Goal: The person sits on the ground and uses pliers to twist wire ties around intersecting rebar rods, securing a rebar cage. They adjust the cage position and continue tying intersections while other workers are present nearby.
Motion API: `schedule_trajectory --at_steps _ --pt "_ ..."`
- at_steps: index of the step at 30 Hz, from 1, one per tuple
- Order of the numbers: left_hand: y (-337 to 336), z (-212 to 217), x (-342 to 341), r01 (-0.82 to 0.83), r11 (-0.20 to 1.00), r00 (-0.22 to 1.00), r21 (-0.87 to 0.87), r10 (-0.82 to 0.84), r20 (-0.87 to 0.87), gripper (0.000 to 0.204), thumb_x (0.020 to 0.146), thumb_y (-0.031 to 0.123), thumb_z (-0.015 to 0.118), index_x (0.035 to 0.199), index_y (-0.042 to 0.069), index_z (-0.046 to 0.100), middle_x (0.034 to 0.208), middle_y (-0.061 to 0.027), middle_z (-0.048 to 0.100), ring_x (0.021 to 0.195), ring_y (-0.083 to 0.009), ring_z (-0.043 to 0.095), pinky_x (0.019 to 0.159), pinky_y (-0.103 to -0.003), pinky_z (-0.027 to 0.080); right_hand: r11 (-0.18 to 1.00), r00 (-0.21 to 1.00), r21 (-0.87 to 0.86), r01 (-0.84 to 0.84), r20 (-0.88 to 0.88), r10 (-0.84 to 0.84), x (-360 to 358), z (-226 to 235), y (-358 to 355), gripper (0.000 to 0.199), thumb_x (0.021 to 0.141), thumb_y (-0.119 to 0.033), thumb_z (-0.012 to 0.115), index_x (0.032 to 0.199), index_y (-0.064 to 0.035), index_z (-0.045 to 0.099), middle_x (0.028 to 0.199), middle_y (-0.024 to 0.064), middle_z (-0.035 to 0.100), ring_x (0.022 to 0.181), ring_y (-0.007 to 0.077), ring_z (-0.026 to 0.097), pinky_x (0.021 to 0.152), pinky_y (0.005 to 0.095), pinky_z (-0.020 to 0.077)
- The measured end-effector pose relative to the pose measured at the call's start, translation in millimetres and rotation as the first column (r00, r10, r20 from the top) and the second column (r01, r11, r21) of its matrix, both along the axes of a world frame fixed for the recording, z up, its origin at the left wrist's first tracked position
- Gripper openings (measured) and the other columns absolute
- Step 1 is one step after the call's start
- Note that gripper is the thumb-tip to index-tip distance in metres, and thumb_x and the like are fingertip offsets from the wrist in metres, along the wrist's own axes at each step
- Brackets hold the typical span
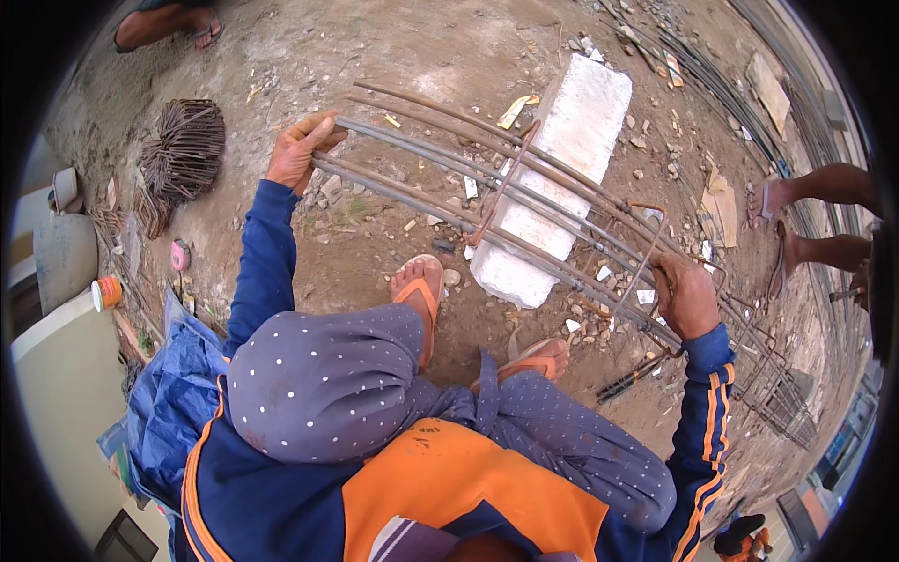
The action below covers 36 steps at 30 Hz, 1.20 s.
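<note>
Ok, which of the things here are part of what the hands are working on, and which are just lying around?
In hand:
left hand gripping the long grey steel bars
right hand on the thin bent rust-brown wire stirrup
white rectangular stone block under the bars

Lying about:
bundle of rusty bent wire loops
crumpled blue plastic tarp
small orange cup

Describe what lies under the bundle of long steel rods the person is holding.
Under the steel rods lies a white concrete block on bare dirt ground strewn with small rubble. The strips of block directly beneath the rods are covered.
</note>
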<state>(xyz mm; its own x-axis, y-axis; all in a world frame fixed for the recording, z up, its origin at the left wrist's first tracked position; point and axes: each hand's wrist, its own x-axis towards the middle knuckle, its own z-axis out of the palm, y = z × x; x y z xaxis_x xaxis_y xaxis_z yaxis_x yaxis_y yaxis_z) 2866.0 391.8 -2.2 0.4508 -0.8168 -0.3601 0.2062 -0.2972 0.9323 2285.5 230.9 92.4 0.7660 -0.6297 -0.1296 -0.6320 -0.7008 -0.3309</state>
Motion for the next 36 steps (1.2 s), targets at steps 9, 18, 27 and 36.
schedule_trajectory --at_steps 9,18,27,36 --pt "16.5 17.6 -21.8 -0.096 0.994 0.976 -0.054 0.083 -0.202 0.054 0.106 0.039 0.049 0.142 -0.002 0.050 0.120 -0.0160 0.069 0.109 -0.0243 0.067 0.099 -0.038 0.053 0.999 1.000 0.050 -0.018 -0.016 0.019 4.5 6.5 7.3 0.011 0.087 -0.003 0.061 0.097 -0.0017 0.066 0.093 0.0201 0.068 0.085 0.0409 0.066 0.073 0.0456 0.0529" --pt "48.8 14.7 -78.7 -0.332 0.933 0.901 -0.139 0.269 -0.341 0.056 0.102 0.028 0.059 0.147 -0.001 0.041 0.132 -0.0200 0.061 0.116 -0.0279 0.064 0.103 -0.044 0.052 0.996 0.988 0.093 0.002 -0.157 0.013 7.5 7.2 -2.0 0.019 0.084 -0.003 0.065 0.103 -0.0027 0.068 0.094 0.0208 0.069 0.089 0.0414 0.067 0.077 0.0456 0.0536" --pt "12.0 15.5 -100.3 -0.438 0.898 0.750 -0.052 0.333 -0.572 0.053 0.090 0.023 0.077 0.131 -0.004 0.058 0.122 -0.0163 0.067 0.101 -0.0240 0.071 0.084 -0.033 0.062 0.997 0.965 -0.012 0.080 -0.248 -0.081 3.8 -0.3 7.3 0.024 0.082 -0.002 0.064 0.105 -0.0068 0.069 0.094 0.0196 0.070 0.086 0.0412 0.068 0.076 0.0495 0.0533" --pt "-16.2 21.2 -104.1 -0.627 0.776 0.571 0.075 0.523 -0.633 0.036 0.085 0.012 0.081 0.114 -0.005 0.068 0.103 -0.0142 0.072 0.086 -0.0219 0.073 0.077 -0.034 0.062 0.950 0.873 -0.241 0.200 -0.396 -0.284 24.3 -12.8 39.0 0.016 0.088 -0.010 0.060 0.101 -0.0049 0.067 0.091 0.0214 0.069 0.084 0.0451 0.066 0.073 0.0536 0.0519"
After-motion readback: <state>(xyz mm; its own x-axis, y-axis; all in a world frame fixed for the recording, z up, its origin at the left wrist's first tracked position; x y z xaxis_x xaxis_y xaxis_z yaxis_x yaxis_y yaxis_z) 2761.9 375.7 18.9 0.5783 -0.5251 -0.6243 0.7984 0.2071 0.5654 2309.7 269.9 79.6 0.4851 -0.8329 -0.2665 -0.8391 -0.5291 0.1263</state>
